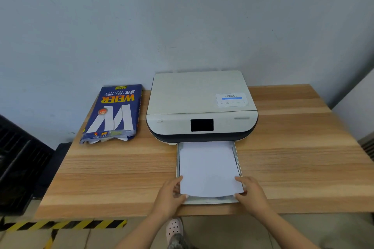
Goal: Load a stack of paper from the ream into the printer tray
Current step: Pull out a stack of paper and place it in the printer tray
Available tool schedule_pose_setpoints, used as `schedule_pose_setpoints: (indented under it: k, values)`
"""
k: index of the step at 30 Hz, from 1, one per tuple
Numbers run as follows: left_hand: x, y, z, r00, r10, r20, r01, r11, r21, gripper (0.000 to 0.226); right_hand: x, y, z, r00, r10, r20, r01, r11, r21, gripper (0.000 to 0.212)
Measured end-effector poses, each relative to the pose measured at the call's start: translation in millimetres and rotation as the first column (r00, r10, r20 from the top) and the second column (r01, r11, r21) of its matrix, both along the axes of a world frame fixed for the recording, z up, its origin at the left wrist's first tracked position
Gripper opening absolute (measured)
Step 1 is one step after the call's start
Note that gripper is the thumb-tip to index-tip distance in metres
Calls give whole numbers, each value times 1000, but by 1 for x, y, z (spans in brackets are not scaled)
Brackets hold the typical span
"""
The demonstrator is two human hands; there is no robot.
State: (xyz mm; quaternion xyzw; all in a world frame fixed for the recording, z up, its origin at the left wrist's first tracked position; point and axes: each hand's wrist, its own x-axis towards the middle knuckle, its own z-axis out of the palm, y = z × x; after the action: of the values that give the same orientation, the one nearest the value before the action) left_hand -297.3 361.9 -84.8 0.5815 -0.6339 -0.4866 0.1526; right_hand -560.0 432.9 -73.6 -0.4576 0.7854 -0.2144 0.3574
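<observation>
Paper stack lying in the pulled-out printer tray, near edge slightly bowed above the tray lip. Left hand pinching the stack's near left corner, fingers curled at its side edge; right hand likewise gripping the near right corner. Tray projecting toward the table's front edge. Behind it, white printer, dark screen facing forward, lid closed. To the printer's left, well apart from the tray, opened blue WEIER copy-paper ream, torn end nearest the viewer. Grey wall beyond
</observation>
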Motion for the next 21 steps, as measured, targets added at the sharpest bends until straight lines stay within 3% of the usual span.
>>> schedule_pose_setpoints:
  k: [14,18,21]
  values:
    - [-4,-13,0,993,-49,110,57,996,-69,62,0,-15,-2,999,-16,-50,15,1000,-16,53]
    - [0,-15,-3,984,-65,169,82,992,-97,66,-5,-17,-2,981,-45,-187,41,999,-27,53]
    - [-1,-18,-4,974,-121,192,129,991,-27,77,-6,-23,-4,974,16,-225,-2,998,63,61]
